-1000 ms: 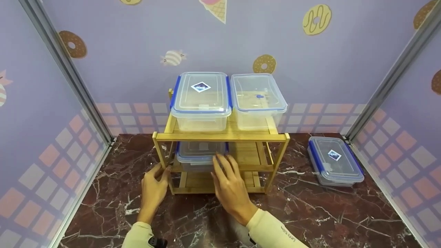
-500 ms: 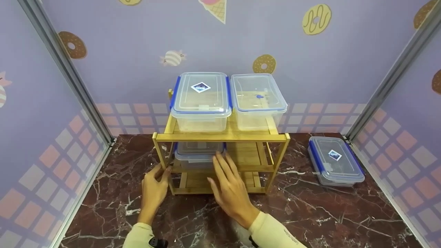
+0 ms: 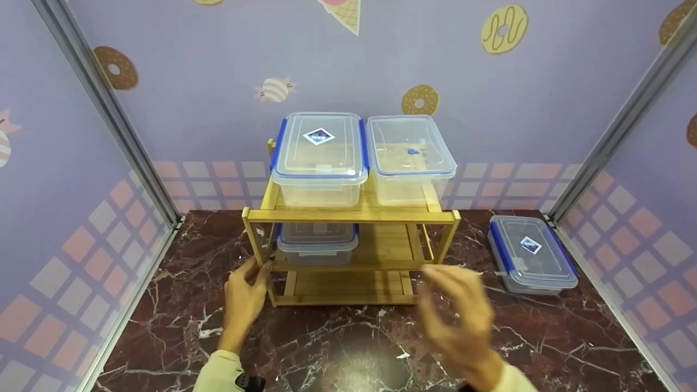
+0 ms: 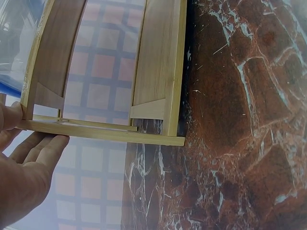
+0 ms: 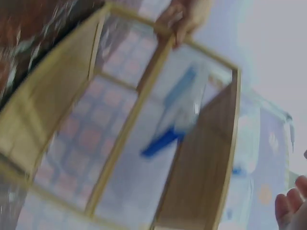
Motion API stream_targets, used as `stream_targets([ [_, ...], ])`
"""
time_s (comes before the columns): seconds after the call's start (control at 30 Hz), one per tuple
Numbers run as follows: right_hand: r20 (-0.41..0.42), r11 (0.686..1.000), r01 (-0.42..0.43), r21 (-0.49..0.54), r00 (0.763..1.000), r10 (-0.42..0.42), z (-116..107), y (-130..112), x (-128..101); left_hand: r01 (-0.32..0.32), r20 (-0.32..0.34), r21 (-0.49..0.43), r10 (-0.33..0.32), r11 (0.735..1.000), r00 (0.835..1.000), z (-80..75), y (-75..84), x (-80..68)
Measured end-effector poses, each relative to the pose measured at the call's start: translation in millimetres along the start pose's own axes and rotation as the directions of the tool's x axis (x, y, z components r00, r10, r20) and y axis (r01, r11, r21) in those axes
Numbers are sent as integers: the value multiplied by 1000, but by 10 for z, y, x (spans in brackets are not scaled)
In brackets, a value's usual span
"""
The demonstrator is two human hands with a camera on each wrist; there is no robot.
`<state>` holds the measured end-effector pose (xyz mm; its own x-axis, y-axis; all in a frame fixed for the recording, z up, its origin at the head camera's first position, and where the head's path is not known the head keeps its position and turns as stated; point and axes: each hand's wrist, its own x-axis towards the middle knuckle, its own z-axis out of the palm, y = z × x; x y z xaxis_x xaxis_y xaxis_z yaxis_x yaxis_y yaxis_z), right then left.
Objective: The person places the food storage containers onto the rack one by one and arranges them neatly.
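A three-tier wooden shelf rack (image 3: 348, 216) stands on the marbled tabletop. My left hand (image 3: 245, 294) grips its front left post at the middle tier; in the left wrist view the thumb and fingers (image 4: 50, 148) lie on either side of the frame. On the left of the middle tier sits a clear food container (image 3: 318, 245) with blue clips. My right hand (image 3: 457, 321), blurred, is in the air in front of the rack's right side. It holds nothing, its fingers loosely bent and apart from the thumb.
Two clear lidded containers stand side by side on the top tier, the left one (image 3: 321, 155) with blue clips, the right one (image 3: 411, 155) without visible side clips. Another flat clipped container (image 3: 531, 253) lies on the table (image 3: 544, 332) to the right. Patterned walls enclose the table.
My right hand has left the middle-tier container and moved right, toward me. That container has slid slightly farther back on its tier. My left hand has stayed on the post.
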<state>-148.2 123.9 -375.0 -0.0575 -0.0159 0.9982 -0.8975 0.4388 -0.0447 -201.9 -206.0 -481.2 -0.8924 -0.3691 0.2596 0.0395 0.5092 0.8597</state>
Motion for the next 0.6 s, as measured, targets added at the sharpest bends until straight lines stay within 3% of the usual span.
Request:
stream_targets([
  [0.2,-189,989,-94,-116,979,70,-476,379,-69,-22,10,-15,22,1000,1000,20,8,4],
  [0.33,-238,954,-196,-227,961,141,-806,740,-245,-28,13,-12,28,1000,1000,23,5,6],
  [0.47,-224,888,-318,-331,941,253,-1112,1083,-429,-23,-10,3,23,1000,1000,23,2,1],
  [0.6,-176,786,-429,-444,902,394,-1473,1513,-745,-27,-20,4,27,1000,999,26,9,-7],
])
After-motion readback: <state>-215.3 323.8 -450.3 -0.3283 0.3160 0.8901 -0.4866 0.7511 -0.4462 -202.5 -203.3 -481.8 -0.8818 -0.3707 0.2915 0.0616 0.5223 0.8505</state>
